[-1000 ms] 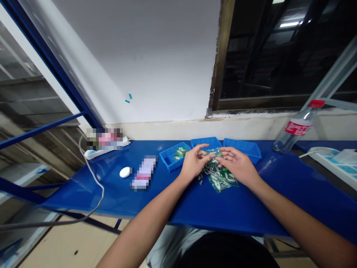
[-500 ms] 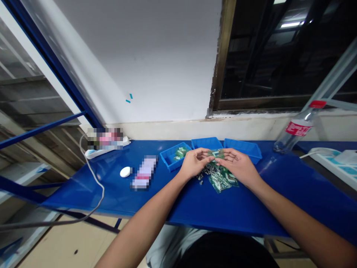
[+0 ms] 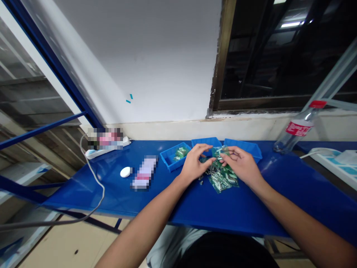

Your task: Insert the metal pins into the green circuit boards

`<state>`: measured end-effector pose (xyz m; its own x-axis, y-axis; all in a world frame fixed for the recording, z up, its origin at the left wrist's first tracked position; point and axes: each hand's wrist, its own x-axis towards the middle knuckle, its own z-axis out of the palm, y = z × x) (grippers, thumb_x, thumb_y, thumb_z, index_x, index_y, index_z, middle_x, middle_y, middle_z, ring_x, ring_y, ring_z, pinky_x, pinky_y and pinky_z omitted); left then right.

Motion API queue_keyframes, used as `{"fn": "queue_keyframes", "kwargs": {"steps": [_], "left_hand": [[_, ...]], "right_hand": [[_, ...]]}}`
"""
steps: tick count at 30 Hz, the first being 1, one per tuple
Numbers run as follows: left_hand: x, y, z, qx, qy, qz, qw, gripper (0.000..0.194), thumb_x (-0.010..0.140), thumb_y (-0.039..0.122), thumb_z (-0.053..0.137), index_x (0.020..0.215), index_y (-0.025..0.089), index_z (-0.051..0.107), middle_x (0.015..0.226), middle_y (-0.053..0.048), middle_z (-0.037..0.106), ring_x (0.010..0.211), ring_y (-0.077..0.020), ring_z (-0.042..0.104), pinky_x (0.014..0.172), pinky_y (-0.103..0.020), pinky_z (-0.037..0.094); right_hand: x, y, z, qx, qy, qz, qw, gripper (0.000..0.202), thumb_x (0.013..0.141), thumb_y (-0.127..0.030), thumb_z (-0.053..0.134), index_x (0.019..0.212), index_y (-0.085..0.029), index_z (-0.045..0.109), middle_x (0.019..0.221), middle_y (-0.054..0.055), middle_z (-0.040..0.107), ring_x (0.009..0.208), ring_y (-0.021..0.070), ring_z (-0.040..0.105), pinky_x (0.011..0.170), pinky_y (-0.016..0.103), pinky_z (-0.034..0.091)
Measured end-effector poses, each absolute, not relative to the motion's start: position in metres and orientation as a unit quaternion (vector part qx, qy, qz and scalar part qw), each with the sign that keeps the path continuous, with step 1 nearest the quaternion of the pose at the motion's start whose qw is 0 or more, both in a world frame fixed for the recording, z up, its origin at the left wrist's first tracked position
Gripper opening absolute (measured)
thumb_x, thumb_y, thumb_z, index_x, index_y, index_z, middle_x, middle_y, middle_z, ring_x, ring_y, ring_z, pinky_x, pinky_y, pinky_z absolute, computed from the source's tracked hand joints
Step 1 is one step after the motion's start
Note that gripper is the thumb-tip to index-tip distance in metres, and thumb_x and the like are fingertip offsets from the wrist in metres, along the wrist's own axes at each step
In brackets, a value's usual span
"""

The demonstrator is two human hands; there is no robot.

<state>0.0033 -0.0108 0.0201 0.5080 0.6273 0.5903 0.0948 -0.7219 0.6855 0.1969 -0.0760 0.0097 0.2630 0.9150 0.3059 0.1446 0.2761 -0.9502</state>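
Observation:
A small clear plastic bag with a greenish tint is pinched in my right hand, held up above the table. Facing it from the left, my left hand has its thumb and fingers apart, with nothing between them. Below both hands lie a pile of loose metal screws and several filled green-tinted bags. Part of this heap is hidden by my hands. Just left of my left hand, a blue tray holds a similar small bag.
Two more blue trays, a middle one and a right one, stand along the wall. A plastic bottle with a red cap is at the right. White power strips lie at both sides. A round white object sits at left.
My left hand has let go of the small bag and its fingers have spread. My right hand still holds the bag, now tilted a little.

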Motion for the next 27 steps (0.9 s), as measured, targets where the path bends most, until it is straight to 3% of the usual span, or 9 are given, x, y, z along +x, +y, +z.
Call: {"fn": "queue_keyframes", "kwargs": {"steps": [5, 7, 10, 14, 19, 22, 27], "left_hand": [[0.004, -0.017, 0.021, 0.859, 0.182, 0.432, 0.207, 0.068, 0.090, 0.034, 0.074, 0.153, 0.028, 0.047, 0.155, -0.013, 0.048, 0.143, -0.0298, 0.046, 0.115, -0.050, 0.045], [0.005, -0.015, 0.020, 0.868, 0.167, 0.435, 0.172, 0.064, 0.089, 0.036, 0.075, 0.148, 0.027, 0.053, 0.159, -0.013, 0.044, 0.147, -0.0305, 0.041, 0.119, -0.052, 0.040], [0.006, -0.011, 0.016, 0.885, 0.135, 0.423, 0.143, 0.047, 0.087, 0.037, 0.078, 0.131, 0.024, 0.067, 0.147, -0.012, 0.058, 0.145, -0.0307, 0.044, 0.121, -0.053, 0.036], [0.007, -0.009, 0.012, 0.875, 0.160, 0.416, 0.188, 0.038, 0.090, 0.037, 0.074, 0.124, 0.021, 0.070, 0.127, -0.011, 0.071, 0.124, -0.0263, 0.063, 0.112, -0.045, 0.047], [0.005, -0.013, 0.019, 0.836, 0.244, 0.421, 0.255, 0.024, 0.097, 0.036, 0.065, 0.110, 0.019, 0.075, 0.112, -0.009, 0.076, 0.104, -0.0233, 0.070, 0.098, -0.036, 0.053], [0.003, -0.013, 0.023, 0.813, 0.271, 0.432, 0.281, 0.027, 0.100, 0.039, 0.060, 0.104, 0.018, 0.077, 0.102, -0.009, 0.077, 0.092, -0.0213, 0.070, 0.087, -0.033, 0.053], [0.003, -0.010, 0.022, 0.782, 0.258, 0.446, 0.350, 0.033, 0.097, 0.046, 0.063, 0.101, 0.017, 0.078, 0.099, -0.008, 0.073, 0.092, -0.0200, 0.066, 0.080, -0.028, 0.052]], "right_hand": [[0.195, -0.074, 0.008, -0.499, -0.505, 0.365, 0.602, 0.070, 0.075, -0.053, 0.086, 0.130, -0.024, 0.054, 0.072, -0.005, 0.064, 0.060, 0.0192, 0.070, 0.059, 0.031, 0.058], [0.195, -0.073, 0.008, -0.500, -0.502, 0.363, 0.605, 0.073, 0.075, -0.052, 0.086, 0.132, -0.025, 0.051, 0.071, -0.006, 0.063, 0.060, 0.0184, 0.069, 0.060, 0.031, 0.058], [0.195, -0.075, 0.009, -0.507, -0.504, 0.350, 0.605, 0.070, 0.076, -0.052, 0.085, 0.132, -0.025, 0.052, 0.073, -0.005, 0.064, 0.064, 0.0177, 0.068, 0.063, 0.030, 0.058], [0.194, -0.079, 0.013, -0.488, -0.521, 0.367, 0.596, 0.068, 0.082, -0.052, 0.080, 0.138, -0.025, 0.051, 0.088, 0.001, 0.072, 0.078, 0.0198, 0.071, 0.072, 0.031, 0.058], [0.191, -0.083, 0.018, -0.456, -0.536, 0.393, 0.592, 0.068, 0.089, -0.053, 0.073, 0.145, -0.026, 0.046, 0.100, 0.006, 0.076, 0.091, 0.0239, 0.074, 0.092, 0.043, 0.058], [0.191, -0.082, 0.016, -0.475, -0.533, 0.356, 0.603, 0.065, 0.088, -0.055, 0.073, 0.141, -0.024, 0.050, 0.096, 0.007, 0.076, 0.087, 0.0244, 0.073, 0.086, 0.044, 0.060], [0.199, -0.076, 0.010, -0.510, -0.552, 0.270, 0.602, 0.060, 0.080, -0.055, 0.081, 0.127, -0.022, 0.065, 0.095, 0.007, 0.073, 0.088, 0.0230, 0.069, 0.080, 0.038, 0.061]]}}
